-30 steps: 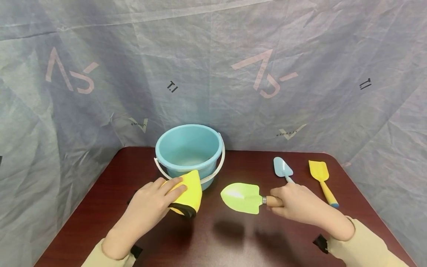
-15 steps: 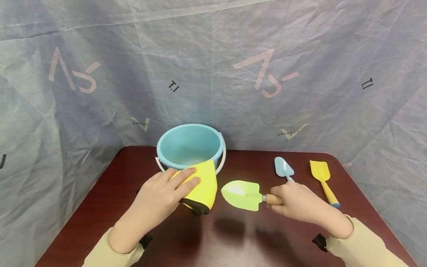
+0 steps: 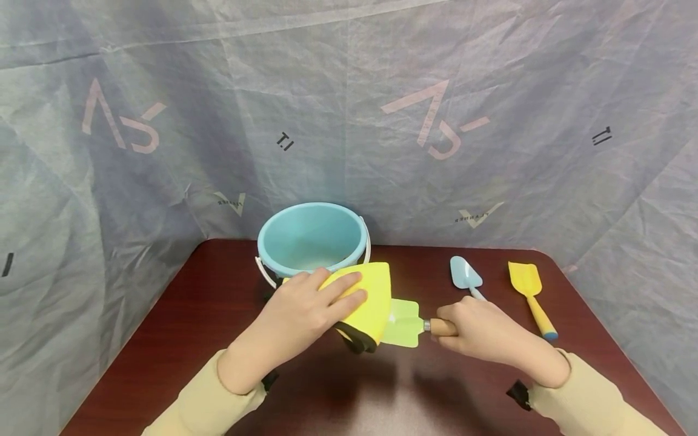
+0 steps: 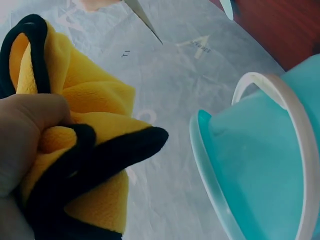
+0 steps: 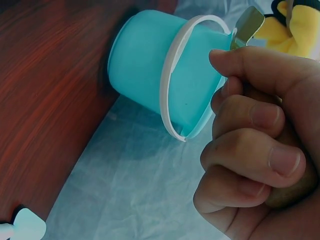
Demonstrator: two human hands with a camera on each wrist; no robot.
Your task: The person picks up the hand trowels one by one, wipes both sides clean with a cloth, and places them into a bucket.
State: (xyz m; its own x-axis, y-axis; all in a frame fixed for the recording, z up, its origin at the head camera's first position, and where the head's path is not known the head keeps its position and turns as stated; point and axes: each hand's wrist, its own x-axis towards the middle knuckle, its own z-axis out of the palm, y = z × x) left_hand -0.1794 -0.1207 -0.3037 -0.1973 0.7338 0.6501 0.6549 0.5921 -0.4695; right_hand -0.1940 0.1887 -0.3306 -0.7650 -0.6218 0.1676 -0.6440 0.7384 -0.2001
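Note:
My left hand (image 3: 302, 309) grips a bunched yellow cloth (image 3: 371, 297) with black edging, its fingers spread over the top. In the head view the cloth overlaps the pointed end of a light green trowel (image 3: 405, 324), hiding its tip. My right hand (image 3: 480, 327) holds that trowel by its wooden handle, fingers curled round it, the blade pointing left above the table. The left wrist view shows the cloth's folds (image 4: 107, 100) pinched by the thumb. Behind the cloth stands a light blue bucket (image 3: 313, 224) with a white handle, its near side partly covered.
A small light blue trowel (image 3: 463, 272) lies on the dark red table (image 3: 163, 321), beyond my right hand. Farther right is a yellow toy shovel (image 3: 525, 278) with a blue handle end. A grey printed sheet (image 3: 349, 121) hangs behind the table.
My left hand has moved right with the cloth, from in front of the bucket onto the trowel's blade in the head view. The right hand and trowel have stayed nearly in place.

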